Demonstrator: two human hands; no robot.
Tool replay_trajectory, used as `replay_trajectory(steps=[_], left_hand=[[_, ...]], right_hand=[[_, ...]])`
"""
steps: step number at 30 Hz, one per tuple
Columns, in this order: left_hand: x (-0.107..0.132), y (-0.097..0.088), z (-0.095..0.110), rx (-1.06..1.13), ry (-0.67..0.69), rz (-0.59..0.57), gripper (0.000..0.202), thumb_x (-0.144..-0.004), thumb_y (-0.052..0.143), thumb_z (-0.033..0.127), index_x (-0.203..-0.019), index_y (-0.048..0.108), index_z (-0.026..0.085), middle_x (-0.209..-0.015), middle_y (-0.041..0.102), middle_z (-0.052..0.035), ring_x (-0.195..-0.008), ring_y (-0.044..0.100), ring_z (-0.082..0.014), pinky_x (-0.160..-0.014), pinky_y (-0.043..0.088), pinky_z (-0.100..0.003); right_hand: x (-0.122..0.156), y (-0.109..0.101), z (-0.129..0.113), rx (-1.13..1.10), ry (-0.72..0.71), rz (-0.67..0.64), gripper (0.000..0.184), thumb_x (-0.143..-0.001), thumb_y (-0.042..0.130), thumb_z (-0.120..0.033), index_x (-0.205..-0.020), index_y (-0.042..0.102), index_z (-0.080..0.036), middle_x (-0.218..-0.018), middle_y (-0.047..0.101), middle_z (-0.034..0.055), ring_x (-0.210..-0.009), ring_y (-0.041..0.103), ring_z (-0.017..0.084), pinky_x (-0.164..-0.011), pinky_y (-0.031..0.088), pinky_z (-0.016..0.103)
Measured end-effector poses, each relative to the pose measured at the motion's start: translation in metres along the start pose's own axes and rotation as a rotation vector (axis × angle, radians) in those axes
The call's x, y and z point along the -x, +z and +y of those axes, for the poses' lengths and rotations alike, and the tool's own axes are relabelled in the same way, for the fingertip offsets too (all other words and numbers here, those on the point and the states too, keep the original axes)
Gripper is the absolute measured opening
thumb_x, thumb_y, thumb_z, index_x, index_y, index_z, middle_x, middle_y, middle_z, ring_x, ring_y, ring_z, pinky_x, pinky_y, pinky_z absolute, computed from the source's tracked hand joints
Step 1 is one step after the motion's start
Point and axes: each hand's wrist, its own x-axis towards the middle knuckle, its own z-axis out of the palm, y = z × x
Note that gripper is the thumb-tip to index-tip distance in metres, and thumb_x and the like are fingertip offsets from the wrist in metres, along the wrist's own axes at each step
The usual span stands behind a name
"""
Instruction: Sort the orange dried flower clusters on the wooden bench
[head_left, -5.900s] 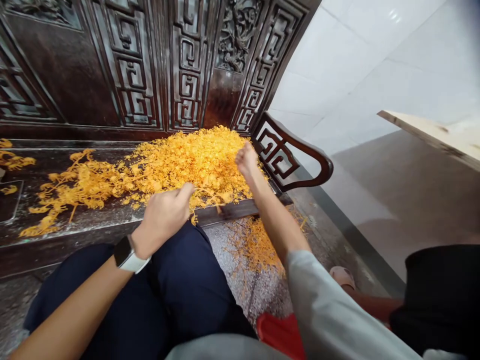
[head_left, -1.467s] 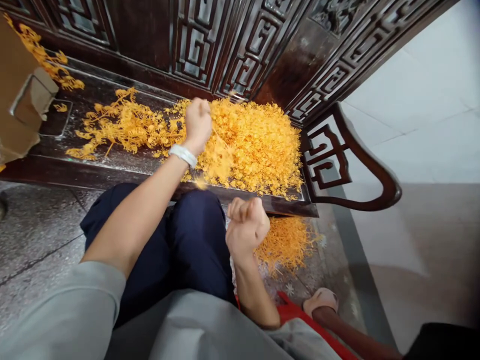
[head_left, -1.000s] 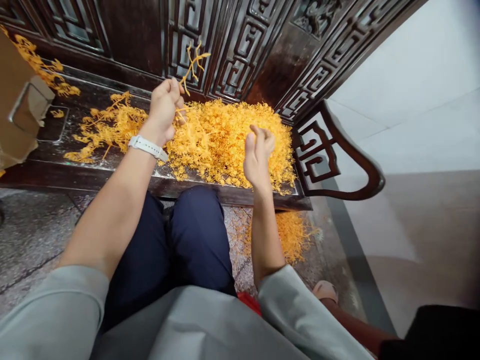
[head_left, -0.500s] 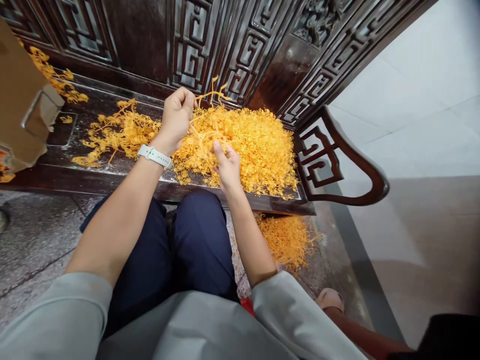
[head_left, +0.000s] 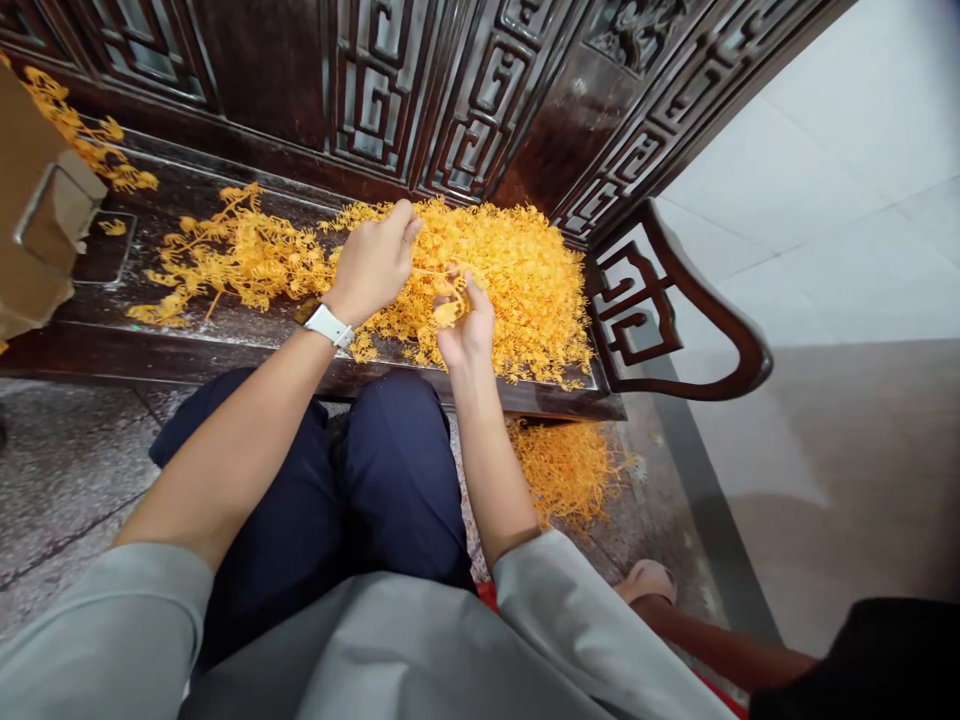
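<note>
My left hand (head_left: pixel 379 258), with a pale watch on its wrist, is closed over the front of the heap. Its fingertips pinch one end of a thin yellow branched stem (head_left: pixel 426 273), partly hidden by the hand. My right hand (head_left: pixel 469 325) is palm up just beside it, fingers curled around several small yellow plastic pieces (head_left: pixel 450 308) near the stem's other end. Behind and below both hands spreads a big heap of small yellow pieces (head_left: pixel 525 290) on the dark wooden bench (head_left: pixel 195 345). Left of them lie yellow branches with pieces attached (head_left: pixel 255 255).
A cardboard box (head_left: pixel 37 220) stands at the bench's left, with more yellow branches (head_left: pixel 90 140) behind it. The bench has a carved back (head_left: pixel 270 80) and a curved armrest (head_left: pixel 720 320). Bare orange stems (head_left: pixel 574 470) pile on the floor. Another person's foot (head_left: pixel 649 580) is at lower right.
The branched stem held up in my left hand has come down out of sight behind it. My left hand moved right and lower; my right hand turned palm up, now with pieces in it.
</note>
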Motion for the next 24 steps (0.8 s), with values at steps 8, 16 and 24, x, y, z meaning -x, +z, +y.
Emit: replay_trajectory(steps=[8,16,24], left_hand=[[-0.009,-0.023,-0.003,-0.051,-0.075,0.014,0.014,-0.100,0.067,0.040,-0.091,0.061,0.031,-0.064,0.038,-0.0022,-0.074,0.046,-0.0274,-0.072,0.035,-0.038],[-0.017,-0.024,-0.021,-0.235,-0.030,0.041,0.017,-0.105,0.061,0.034,-0.089,0.059,0.028,-0.063,0.040,-0.0008,-0.070,0.049,-0.0249,-0.075,0.036,-0.038],[-0.016,-0.005,-0.016,0.063,0.005,0.124,0.028,-0.102,0.066,0.030,-0.077,0.055,0.024,-0.061,0.042,0.0014,-0.058,0.043,-0.0186,-0.064,0.034,-0.036]], right_hand=[[0.002,-0.006,0.000,0.191,0.142,0.115,0.048,-0.093,0.068,-0.070,-0.095,0.051,-0.025,-0.073,0.052,-0.0050,-0.053,0.034,0.007,-0.048,0.022,0.022],[0.089,0.023,-0.001,0.289,0.056,0.060,0.063,-0.096,0.065,-0.074,-0.073,0.032,-0.025,-0.056,0.026,-0.0098,-0.047,0.021,0.007,-0.043,0.014,0.023],[0.165,0.041,-0.033,0.026,0.439,-0.023,0.067,-0.088,0.077,-0.070,-0.069,0.031,-0.024,-0.054,0.016,-0.0127,-0.048,0.007,0.006,-0.043,0.009,0.023]])
